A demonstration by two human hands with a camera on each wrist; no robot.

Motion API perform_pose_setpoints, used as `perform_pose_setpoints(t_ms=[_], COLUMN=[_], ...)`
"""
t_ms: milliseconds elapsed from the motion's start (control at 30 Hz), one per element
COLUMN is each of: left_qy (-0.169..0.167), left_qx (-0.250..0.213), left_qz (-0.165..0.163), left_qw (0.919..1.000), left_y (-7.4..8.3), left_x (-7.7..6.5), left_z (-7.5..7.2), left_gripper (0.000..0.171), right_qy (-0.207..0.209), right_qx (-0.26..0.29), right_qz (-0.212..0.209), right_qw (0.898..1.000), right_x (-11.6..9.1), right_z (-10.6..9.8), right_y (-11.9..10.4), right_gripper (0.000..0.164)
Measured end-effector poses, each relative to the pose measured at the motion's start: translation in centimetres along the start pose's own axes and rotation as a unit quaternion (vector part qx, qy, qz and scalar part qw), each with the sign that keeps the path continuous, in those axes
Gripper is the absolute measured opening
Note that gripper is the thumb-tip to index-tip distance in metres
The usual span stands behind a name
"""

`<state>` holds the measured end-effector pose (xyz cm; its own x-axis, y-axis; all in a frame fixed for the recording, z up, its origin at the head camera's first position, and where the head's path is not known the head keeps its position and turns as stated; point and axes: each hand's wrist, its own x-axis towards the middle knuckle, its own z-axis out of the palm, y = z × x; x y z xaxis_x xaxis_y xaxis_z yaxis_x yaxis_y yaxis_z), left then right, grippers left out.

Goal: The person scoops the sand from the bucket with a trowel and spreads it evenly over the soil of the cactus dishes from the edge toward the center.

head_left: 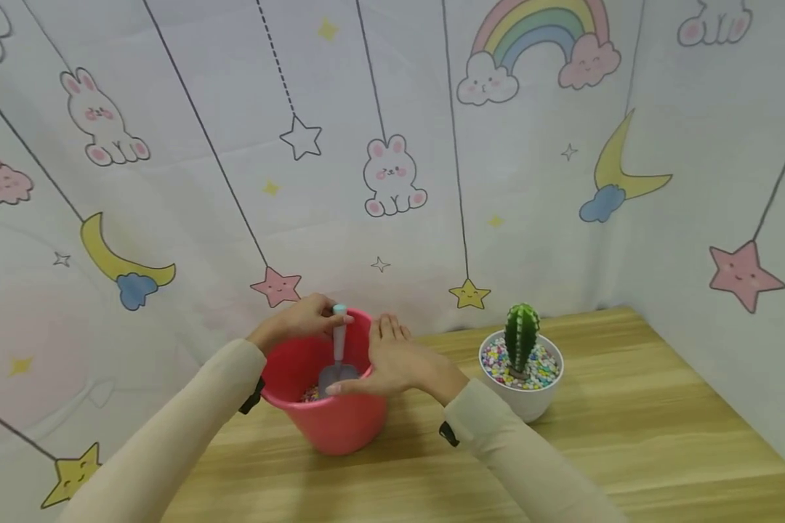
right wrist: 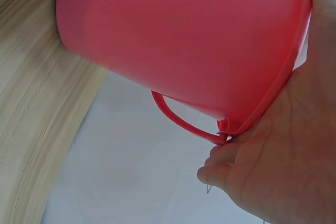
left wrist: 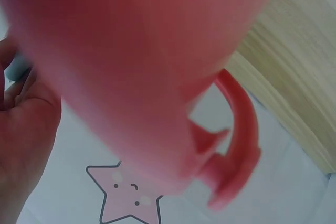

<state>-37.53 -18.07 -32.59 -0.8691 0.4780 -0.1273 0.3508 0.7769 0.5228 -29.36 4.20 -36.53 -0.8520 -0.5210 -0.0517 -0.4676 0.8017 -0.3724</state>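
Note:
A pink-red plastic bucket (head_left: 340, 425) stands on the wooden table. Inside it a small shovel (head_left: 339, 349) leans upright, its pale handle tipped light blue and its grey blade low down. Colourful pebbles (head_left: 310, 394) show beside the blade. My left hand (head_left: 304, 318) pinches the top of the shovel handle above the bucket's far rim. Across the right side of the rim rests my right hand (head_left: 399, 363), fingers extended and thumb stretched along the front edge. In the right wrist view, its fingers lie near the bucket's handle (right wrist: 184, 123). The bucket wall hides the shovel blade in both wrist views.
Right of the bucket stands a white pot (head_left: 530, 403) holding a green cactus (head_left: 522, 338) among coloured pebbles. A cloth backdrop (head_left: 340, 240) printed with rabbits, stars and moons hangs behind the wood-grain table (head_left: 654, 421).

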Motion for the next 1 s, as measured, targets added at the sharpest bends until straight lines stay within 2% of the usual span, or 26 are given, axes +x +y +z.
perform_pose_setpoints(t_ms=[233,500,633,767,1000], left_qy=[-0.007,-0.021,-0.016,-0.009,-0.015], left_qx=[0.002,0.000,0.006,0.003,0.012], left_qz=[-0.016,-0.040,-0.049,-0.050,-0.038], left_qw=[0.9998,0.9990,0.9987,0.9987,0.9991], left_y=[0.3,1.0,1.1,1.1,0.8], left_x=[0.4,0.7,1.1,1.3,1.0], left_z=[0.2,0.2,0.3,0.5,1.1], left_gripper=[0.030,0.030,0.031,0.031,0.033], right_qy=[-0.001,-0.002,0.000,0.001,0.000], right_qx=[-0.024,-0.015,-0.008,-0.008,-0.005], right_qz=[-0.014,-0.008,-0.006,-0.003,-0.006], right_qw=[1.000,1.000,1.000,1.000,1.000], right_x=[0.2,0.1,0.1,0.1,0.0], right_z=[-0.1,-0.1,-0.1,-0.2,-0.1], right_y=[0.0,0.0,0.1,0.2,0.0], right_gripper=[0.140,0.140,0.142,0.142,0.142])
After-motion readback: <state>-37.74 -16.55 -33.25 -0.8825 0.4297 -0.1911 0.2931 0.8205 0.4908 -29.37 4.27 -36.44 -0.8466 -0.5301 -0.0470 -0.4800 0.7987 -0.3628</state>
